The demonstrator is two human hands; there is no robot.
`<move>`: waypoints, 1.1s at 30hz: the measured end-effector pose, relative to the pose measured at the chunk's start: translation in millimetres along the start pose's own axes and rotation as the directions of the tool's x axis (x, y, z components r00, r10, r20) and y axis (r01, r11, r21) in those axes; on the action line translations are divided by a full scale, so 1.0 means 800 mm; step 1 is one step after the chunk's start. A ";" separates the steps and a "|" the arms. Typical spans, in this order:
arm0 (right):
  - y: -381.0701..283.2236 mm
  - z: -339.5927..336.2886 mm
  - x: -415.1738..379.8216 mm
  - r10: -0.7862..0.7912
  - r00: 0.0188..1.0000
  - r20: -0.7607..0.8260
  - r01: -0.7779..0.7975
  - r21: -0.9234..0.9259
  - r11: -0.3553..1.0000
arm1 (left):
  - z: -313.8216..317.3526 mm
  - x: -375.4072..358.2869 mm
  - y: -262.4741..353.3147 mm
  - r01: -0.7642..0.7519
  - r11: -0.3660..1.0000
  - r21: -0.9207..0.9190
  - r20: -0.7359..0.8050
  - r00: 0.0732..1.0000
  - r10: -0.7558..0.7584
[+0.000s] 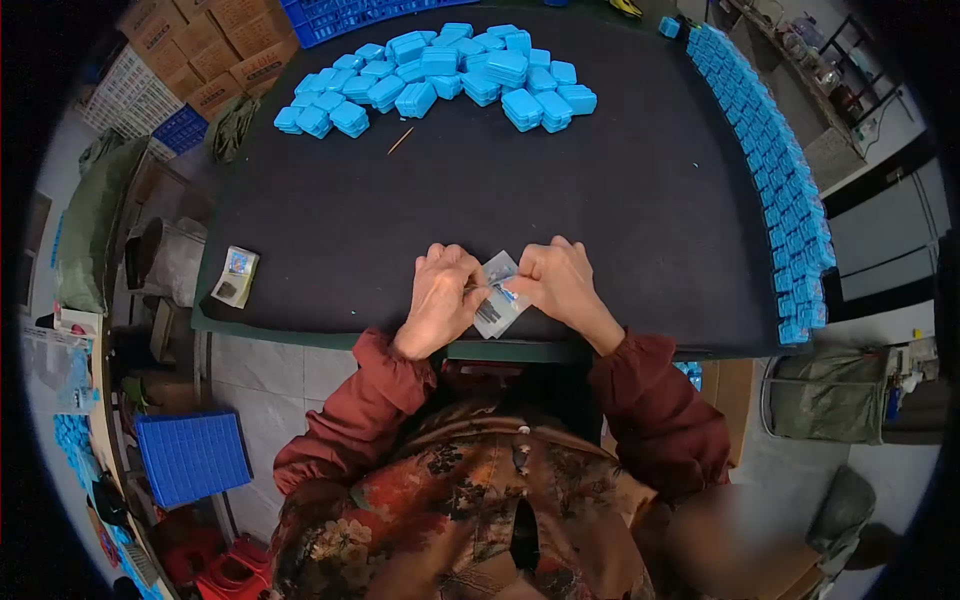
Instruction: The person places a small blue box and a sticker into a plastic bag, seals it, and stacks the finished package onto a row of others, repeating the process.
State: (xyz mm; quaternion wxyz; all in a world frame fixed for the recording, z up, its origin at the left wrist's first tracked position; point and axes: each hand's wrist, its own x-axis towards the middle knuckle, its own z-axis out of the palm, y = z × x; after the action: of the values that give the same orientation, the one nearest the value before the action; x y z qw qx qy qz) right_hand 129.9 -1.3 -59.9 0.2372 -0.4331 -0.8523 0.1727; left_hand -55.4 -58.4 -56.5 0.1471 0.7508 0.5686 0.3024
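Observation:
Near the front edge of the dark table [480,190], my left hand [441,292] and my right hand [562,286] pinch a small clear printed packet [500,312] between them. The fingers of both hands are closed on its upper part, and its lower end hangs free between the hands. What lies inside the packet is too small to make out. A stack of printed cards or leaflets [236,277] rests at the table's left edge, well away from my left hand.
A heap of light-blue cases [438,62] lies at the far side, with a thin brown stick [400,140] in front. Blue items [775,170] stand in long rows along the right edge. Behind are a blue crate [345,18] and cardboard boxes [215,45].

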 end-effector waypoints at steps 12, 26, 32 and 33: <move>0.020 -0.008 -0.003 -0.092 0.994 -0.064 0.098 0.103 0.990 | -0.006 -0.004 -0.001 -0.051 0.997 0.053 -0.014 0.999 0.052; 0.043 -0.026 0.005 -0.183 0.981 0.070 0.162 0.233 0.959 | -0.005 -0.005 -0.004 -0.085 0.995 0.048 -0.019 0.996 0.086; 0.030 -0.104 0.011 -0.010 1.000 0.010 0.007 0.209 0.978 | -0.023 0.012 0.009 -0.028 0.982 -0.188 -0.030 0.999 0.023; 0.018 -0.111 0.013 -0.008 1.000 0.008 0.006 0.211 0.978 | -0.030 0.017 0.018 0.008 0.902 -0.432 -0.067 0.997 -0.041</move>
State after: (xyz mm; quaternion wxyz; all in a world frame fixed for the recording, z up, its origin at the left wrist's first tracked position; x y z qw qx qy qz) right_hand 183.4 23.3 8.8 0.2784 -0.4016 -0.8318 0.2631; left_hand -56.8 -53.4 -25.6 0.2923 0.6807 0.5018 0.4465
